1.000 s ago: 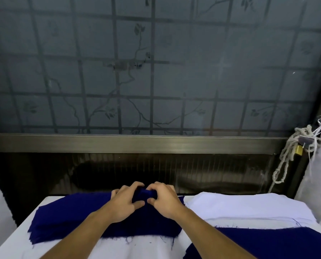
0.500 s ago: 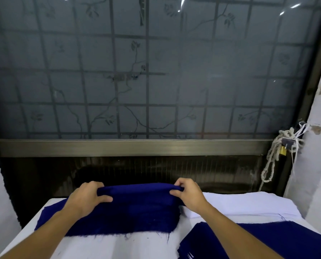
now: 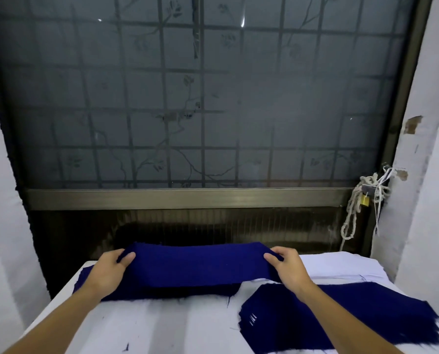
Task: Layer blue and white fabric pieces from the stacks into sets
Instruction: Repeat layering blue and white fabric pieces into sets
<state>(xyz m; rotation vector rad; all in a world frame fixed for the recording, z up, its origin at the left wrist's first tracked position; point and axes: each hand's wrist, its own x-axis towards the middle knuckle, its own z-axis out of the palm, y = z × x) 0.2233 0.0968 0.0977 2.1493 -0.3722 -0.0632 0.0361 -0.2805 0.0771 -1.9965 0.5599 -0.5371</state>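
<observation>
Three blue fabric lots [image 3: 198, 264], one white stack [image 3: 340, 267]

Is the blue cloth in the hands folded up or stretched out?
Stretched out: the left hand and right hand hold the blue cloth apart.

Landmark: table [image 3: 177, 325]
Far left: fabric stack [image 3: 162, 292] (one piece lifted above)
Far right: second stack [image 3: 340, 267]
Near right: layered set [image 3: 366, 320]

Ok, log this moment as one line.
step: lifting top blue piece off blue stack | left hand: gripping | right hand: gripping | white stack: untouched
</observation>
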